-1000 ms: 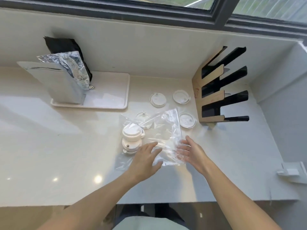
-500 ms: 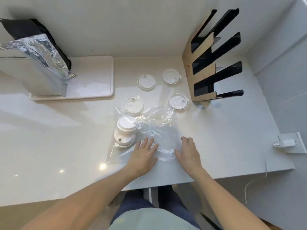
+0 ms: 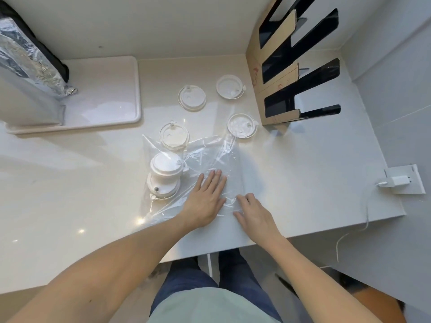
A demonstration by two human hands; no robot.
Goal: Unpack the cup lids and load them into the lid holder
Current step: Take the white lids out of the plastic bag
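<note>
A clear plastic bag (image 3: 210,155) lies flat on the white counter (image 3: 70,194). A short stack of white cup lids (image 3: 166,174) sits at the bag's left side. Several single lids lie beyond it: lid (image 3: 174,135) at the bag's far edge, lid (image 3: 192,98), lid (image 3: 230,86) and lid (image 3: 242,125). The cardboard and black lid holder (image 3: 286,73) stands at the back right with its slots bare. My left hand (image 3: 206,199) presses flat on the bag. My right hand (image 3: 253,214) rests on the bag's near right corner, fingers bent on the plastic.
A white tray (image 3: 112,89) at the back left carries a silver foil pouch (image 3: 25,66). A wall socket with a white charger (image 3: 400,180) and cable sits at the right. The counter's front edge runs just below my hands.
The view has tilted further down and closer. My left hand slid forward over the bag; my right hand drew in to the bag's near right corner.
</note>
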